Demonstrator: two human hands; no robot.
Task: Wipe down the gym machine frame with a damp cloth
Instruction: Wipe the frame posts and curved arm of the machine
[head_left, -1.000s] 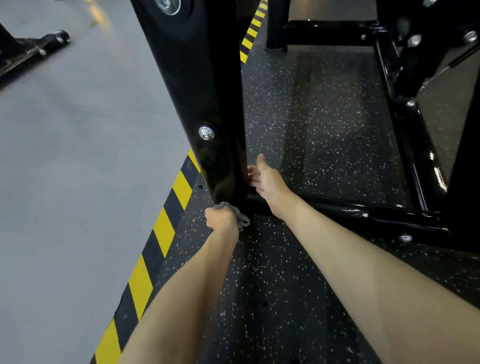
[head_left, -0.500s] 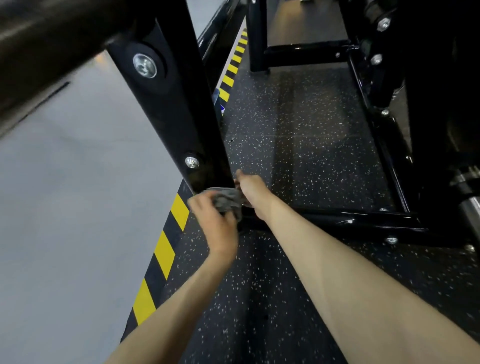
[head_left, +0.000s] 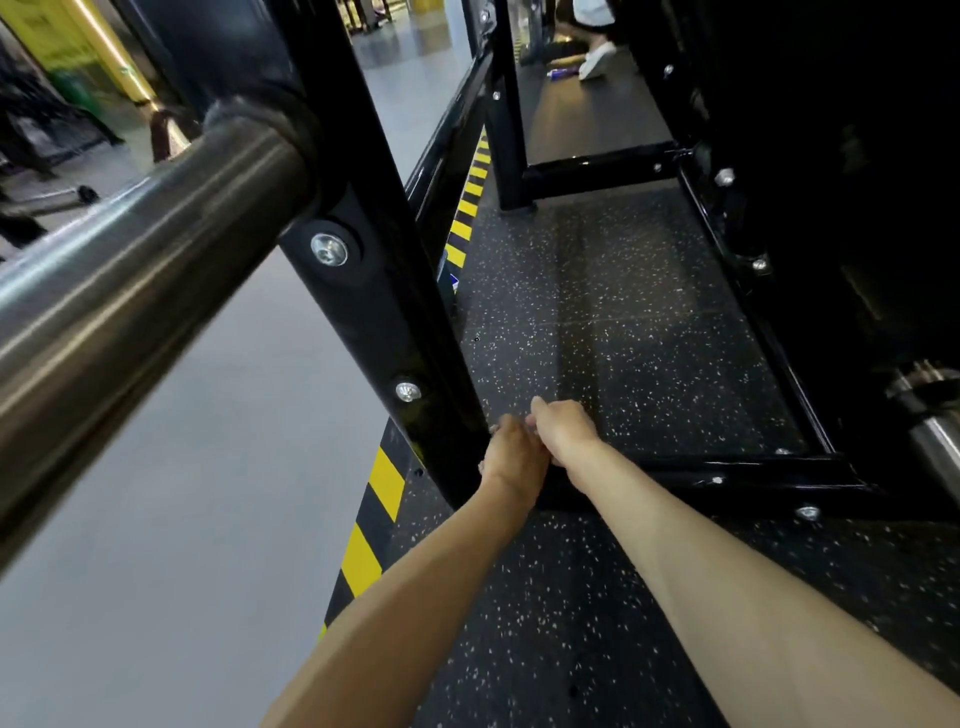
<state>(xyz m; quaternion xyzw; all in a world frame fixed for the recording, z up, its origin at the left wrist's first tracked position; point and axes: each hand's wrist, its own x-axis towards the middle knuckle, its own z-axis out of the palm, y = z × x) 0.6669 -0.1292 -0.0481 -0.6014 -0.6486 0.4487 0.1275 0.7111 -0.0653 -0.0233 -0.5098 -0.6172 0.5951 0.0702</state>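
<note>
Left hand (head_left: 511, 457) and right hand (head_left: 563, 431) are touching at the foot of the frame upright (head_left: 384, 322); both are facing away, so neither grip state is discernible

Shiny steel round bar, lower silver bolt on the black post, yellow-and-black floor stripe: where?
Shiny steel round bar (head_left: 156, 270), head view, middle span.
Lower silver bolt (head_left: 408, 391), head view, bolt head.
Yellow-and-black floor stripe (head_left: 387, 483), head view, yellow band.

Bare forearms, a bare left hand (head_left: 511, 457) and right hand (head_left: 563, 430), apparently short-sleeved
</note>
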